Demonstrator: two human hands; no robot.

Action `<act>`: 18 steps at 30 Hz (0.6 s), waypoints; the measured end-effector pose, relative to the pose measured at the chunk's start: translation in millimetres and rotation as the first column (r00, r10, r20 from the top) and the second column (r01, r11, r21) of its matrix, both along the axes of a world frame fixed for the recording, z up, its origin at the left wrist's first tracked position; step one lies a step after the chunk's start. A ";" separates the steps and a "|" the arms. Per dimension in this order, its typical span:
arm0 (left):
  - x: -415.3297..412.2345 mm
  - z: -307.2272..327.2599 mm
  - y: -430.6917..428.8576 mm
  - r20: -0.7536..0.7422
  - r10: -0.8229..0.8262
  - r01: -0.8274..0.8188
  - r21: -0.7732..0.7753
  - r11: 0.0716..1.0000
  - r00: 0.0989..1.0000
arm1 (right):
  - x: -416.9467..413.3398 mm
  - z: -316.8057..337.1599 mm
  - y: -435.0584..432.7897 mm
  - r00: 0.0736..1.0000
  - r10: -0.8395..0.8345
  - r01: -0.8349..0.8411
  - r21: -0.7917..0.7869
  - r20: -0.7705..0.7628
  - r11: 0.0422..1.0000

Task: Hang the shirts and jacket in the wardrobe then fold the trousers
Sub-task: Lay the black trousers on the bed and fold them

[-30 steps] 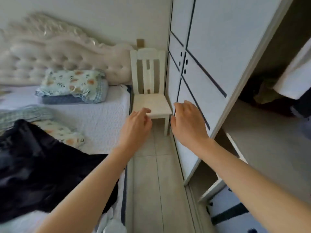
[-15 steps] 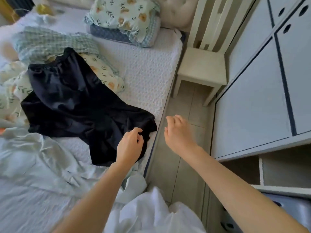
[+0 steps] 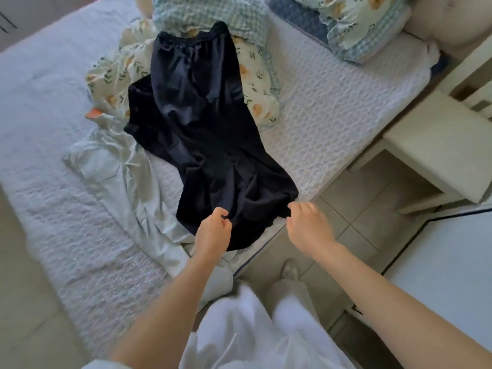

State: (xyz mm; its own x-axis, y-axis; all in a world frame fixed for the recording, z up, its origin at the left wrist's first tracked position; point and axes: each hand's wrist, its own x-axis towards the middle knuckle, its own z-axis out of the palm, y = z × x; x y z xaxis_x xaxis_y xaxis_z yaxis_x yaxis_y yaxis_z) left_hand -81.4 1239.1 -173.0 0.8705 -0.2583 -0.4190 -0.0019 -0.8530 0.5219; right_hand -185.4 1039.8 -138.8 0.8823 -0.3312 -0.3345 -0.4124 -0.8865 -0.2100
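A person's left hand (image 3: 213,231) pinches the hem of the black trousers (image 3: 202,123) between thumb and forefinger. The right hand (image 3: 310,227), fingers curled, touches the other hem corner just beside it; whether it holds cloth cannot be told. The trousers lie lengthwise across the bed (image 3: 332,115), hems at its near edge by the tiled floor, waistband resting on a floral quilt (image 3: 255,83) toward the far side. A pale green garment (image 3: 119,171) lies crumpled under their left side. Pillows (image 3: 354,25) sit at the head corner, a white chair (image 3: 436,145) beside the bed.
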 end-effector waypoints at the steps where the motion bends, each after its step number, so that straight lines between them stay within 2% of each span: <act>1: -1.3 -1.9 -5.4 -0.023 0.044 -0.044 0.005 0.999 0.999 | 5.9 -3.9 -10.6 1.000 0.018 -0.017 0.008 -0.018 1.000; 8: 5.4 -23.1 -31.3 -0.093 0.268 -0.265 0.036 0.963 0.959 | 59.0 -27.6 -61.9 0.989 0.120 -0.117 0.033 -0.089 0.993; 13: 34.4 -39.0 -33.8 -0.135 0.338 -0.335 0.045 0.941 0.931 | 104.7 -47.3 -72.4 0.977 0.176 -0.168 0.067 -0.125 0.983; 18: 100.0 -60.4 -38.9 -0.140 0.355 -0.351 0.054 0.935 0.924 | 168.7 -68.1 -78.0 0.967 0.203 -0.195 0.066 -0.151 0.979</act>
State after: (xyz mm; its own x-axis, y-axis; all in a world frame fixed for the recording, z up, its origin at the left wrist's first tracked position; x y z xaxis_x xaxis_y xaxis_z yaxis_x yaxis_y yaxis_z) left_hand 18.6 1200.3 -233.4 0.8323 0.0680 -0.5501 0.3763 -0.7981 0.4706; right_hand -16.7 961.8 -206.9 0.8642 -0.1337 -0.4851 -0.2600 -0.9440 -0.2030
